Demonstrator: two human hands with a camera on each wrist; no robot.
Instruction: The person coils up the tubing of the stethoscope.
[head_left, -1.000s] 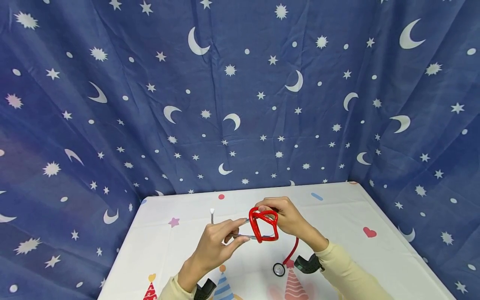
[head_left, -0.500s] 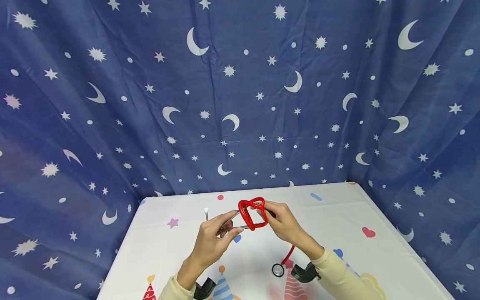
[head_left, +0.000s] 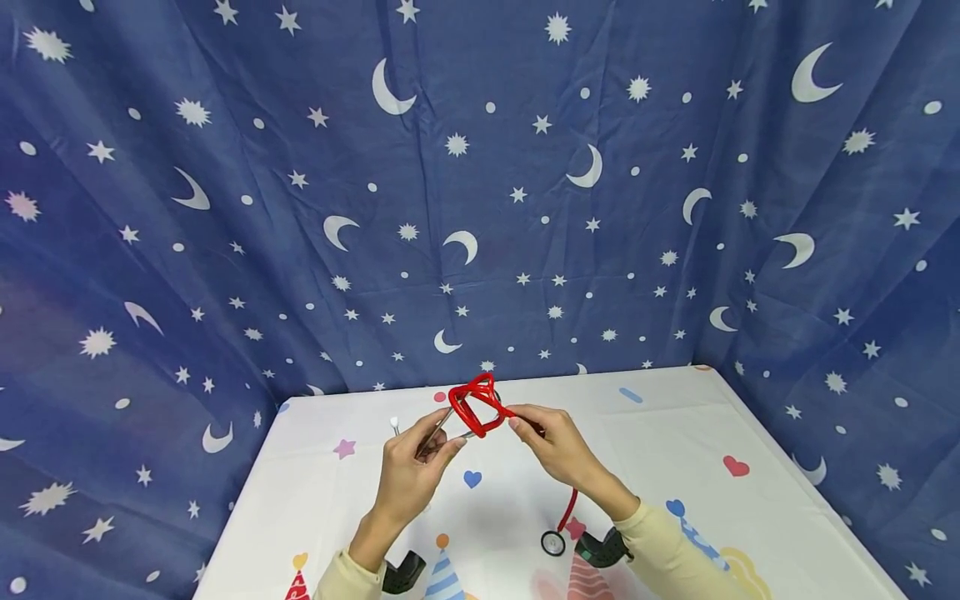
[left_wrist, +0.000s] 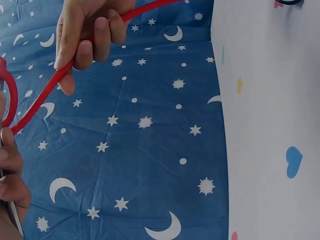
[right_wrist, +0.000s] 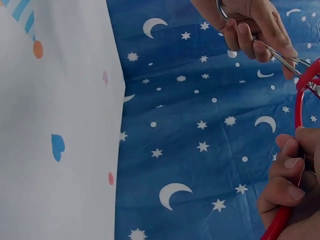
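A stethoscope with red tubing [head_left: 474, 388] is held up over the far part of the table. Its tubing is looped around the metal ear tubes. My left hand [head_left: 408, 467] grips the ear tubes between thumb and fingers; a white ear tip [head_left: 394, 422] sticks out past the knuckles. With my right hand [head_left: 555, 442] I pinch the tubing just right of the loops. In the left wrist view a stretch of red tube [left_wrist: 42, 95] runs taut between the hands. The round chest piece [head_left: 553, 543] hangs below my right hand on the tubing's free end.
A white cloth with printed hearts, stars and party hats covers the table [head_left: 315, 500]. Behind and at both sides hangs a blue curtain [head_left: 480, 208] with moons and stars. A dark wrist camera [head_left: 602, 547] sits on each wrist.
Both hands have moved left and away from me with the stethoscope, raising the looped part. The right fingers have shifted from the loops onto the tubing at their right side.
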